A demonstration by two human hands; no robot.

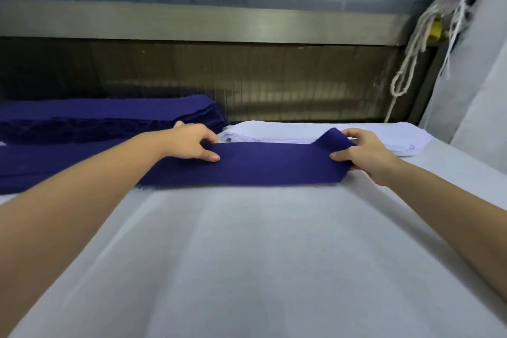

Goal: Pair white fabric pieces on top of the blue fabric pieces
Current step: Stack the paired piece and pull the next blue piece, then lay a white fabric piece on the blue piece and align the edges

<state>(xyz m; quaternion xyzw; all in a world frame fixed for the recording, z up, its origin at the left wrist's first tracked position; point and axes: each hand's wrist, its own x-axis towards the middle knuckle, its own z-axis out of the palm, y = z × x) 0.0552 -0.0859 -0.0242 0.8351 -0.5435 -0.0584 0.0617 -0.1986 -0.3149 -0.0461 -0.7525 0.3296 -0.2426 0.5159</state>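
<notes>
Thumb and fingers of left hand [192, 143] pinch blue strip [269, 164] at its far edge; right hand [365, 156] pinches its lifted right end; strip lies across mid-tabletop [247, 255]; white stack [315, 132] just behind, blue stack [96, 118] at far-left edge; tabletop spreads broad toward near edge.

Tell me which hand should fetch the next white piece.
Right, probably. The right hand pinches the end of the blue strip directly in front of the white stack; the left hand holds the strip past that stack's left end, by the blue stack.
</notes>
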